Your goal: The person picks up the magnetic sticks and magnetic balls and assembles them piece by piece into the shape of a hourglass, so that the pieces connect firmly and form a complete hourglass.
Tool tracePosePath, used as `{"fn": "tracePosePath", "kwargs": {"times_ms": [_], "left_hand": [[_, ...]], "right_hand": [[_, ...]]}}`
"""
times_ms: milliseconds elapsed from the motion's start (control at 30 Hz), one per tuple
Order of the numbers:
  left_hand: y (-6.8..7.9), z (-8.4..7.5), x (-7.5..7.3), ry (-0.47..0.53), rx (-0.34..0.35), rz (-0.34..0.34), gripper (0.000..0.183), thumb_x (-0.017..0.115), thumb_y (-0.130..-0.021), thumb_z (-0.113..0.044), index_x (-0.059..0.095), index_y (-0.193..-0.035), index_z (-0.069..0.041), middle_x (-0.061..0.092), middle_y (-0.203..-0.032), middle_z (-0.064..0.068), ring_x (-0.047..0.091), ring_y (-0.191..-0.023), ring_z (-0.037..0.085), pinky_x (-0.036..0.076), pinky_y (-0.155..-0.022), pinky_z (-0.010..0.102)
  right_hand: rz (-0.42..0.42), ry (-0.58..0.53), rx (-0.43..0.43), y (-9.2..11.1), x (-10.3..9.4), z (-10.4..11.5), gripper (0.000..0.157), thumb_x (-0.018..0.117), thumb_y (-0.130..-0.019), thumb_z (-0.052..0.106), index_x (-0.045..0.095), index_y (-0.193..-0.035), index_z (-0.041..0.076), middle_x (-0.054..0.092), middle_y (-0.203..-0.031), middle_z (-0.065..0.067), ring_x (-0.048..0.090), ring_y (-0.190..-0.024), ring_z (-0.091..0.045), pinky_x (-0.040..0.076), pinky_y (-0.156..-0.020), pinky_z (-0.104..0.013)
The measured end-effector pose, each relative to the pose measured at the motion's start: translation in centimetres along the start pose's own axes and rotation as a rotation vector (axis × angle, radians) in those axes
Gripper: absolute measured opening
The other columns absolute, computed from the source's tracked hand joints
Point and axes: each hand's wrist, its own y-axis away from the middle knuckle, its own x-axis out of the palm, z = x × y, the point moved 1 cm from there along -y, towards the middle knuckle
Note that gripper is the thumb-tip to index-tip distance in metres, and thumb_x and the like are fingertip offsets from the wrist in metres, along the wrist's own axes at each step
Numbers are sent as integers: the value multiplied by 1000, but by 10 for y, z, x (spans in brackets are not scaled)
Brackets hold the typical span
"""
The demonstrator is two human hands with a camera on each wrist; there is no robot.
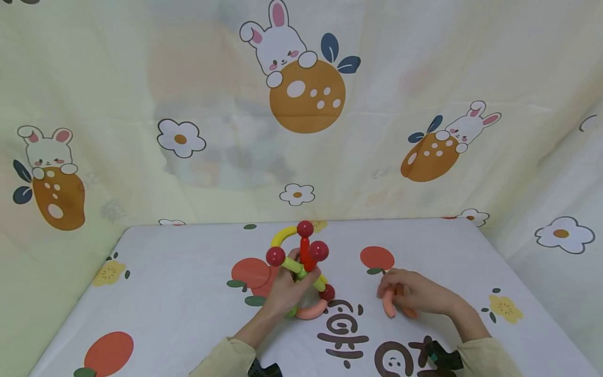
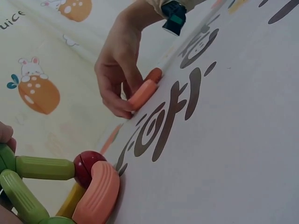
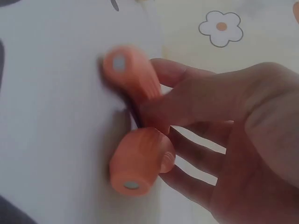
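Observation:
My left hand (image 1: 284, 294) grips a magnetic rod-and-ball frame (image 1: 293, 265) near the middle of the table. The frame joins green, yellow and red rods with dark red balls (image 1: 275, 256). A salmon curved rod (image 2: 100, 191) sits on its lower side. To the right, my right hand (image 1: 424, 292) pinches another salmon curved rod (image 3: 140, 77) between thumb and fingers, low over the tabletop. One more orange curved rod (image 3: 140, 161), with a grey magnet on its end, lies against the fingers. Whether it is held too, I cannot tell.
A white cloth (image 1: 179, 314) printed with fruit, flowers and dark lettering covers the table. Behind it hangs a pale curtain (image 1: 226, 173) with rabbit prints. Dark wrist devices (image 1: 443, 356) are worn at both sleeves.

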Motion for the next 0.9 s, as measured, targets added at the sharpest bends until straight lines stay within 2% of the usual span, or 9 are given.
{"fn": "tracePosePath", "kwargs": {"times_ms": [133, 233, 500, 733, 900], "left_hand": [[5, -12, -1, 1, -12, 7, 47, 66, -88, -17, 46, -130, -20, 60, -115, 7, 53, -103, 19, 46, -88, 32], [6, -15, -1, 5, -7, 9, 46, 66, -88, -16, 46, -130, -19, 60, -113, 4, 54, -103, 19, 46, -88, 31], [-3, 8, 0, -1, 3, 3, 50, 68, -86, -28, 44, -130, -29, 59, -119, 10, 54, -106, 18, 45, -90, 33], [-4, 11, 0, -19, 5, -4, 50, 68, -85, -33, 45, -129, -29, 61, -116, 3, 54, -106, 18, 45, -90, 34], [-5, 11, 0, -17, 3, -1, 49, 69, -85, -32, 45, -128, -29, 60, -117, 9, 54, -105, 18, 45, -90, 33]], "right_hand": [[-14, 58, 27, -1, 2, -1, 22, 66, -85, 6, 66, -98, 24, 61, -98, 7, 50, -91, -11, 44, -76, -25], [-17, 79, 52, -2, 2, 0, 21, 68, -84, 10, 65, -99, 24, 61, -97, 9, 50, -90, -12, 44, -76, -25], [-33, 80, 79, -4, 3, 3, 18, 68, -85, 14, 61, -100, 22, 61, -93, 8, 51, -85, -8, 46, -75, -23], [-84, 57, 103, -9, 5, -1, 12, 65, -89, 32, 60, -99, 27, 62, -91, 12, 54, -83, -6, 47, -73, -24], [-150, 61, 110, -11, 5, 0, 19, 63, -88, 40, 61, -101, 27, 63, -92, 14, 55, -86, -3, 48, -75, -25]]}}
